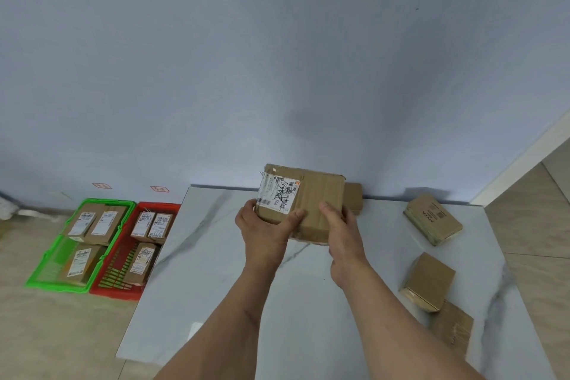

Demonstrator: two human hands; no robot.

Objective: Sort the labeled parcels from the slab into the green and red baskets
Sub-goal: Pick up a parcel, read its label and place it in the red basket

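I hold a flat cardboard parcel (320,194) with a white shipping label above the far middle of the white marble slab (216,281). My left hand (265,228) grips its near left corner, thumb on top by the label. My right hand (342,231) grips its near right edge. On the floor to the left stand the green basket (49,268) and the red basket (114,290), side by side, each holding three labeled parcels.
More cardboard boxes lie on the slab: one behind the held parcel by the wall (354,197), one at the far right (433,219), and two near the right edge (428,281), (453,327). A blue-grey wall rises behind. Two small red tags (159,189) mark the wall above the baskets.
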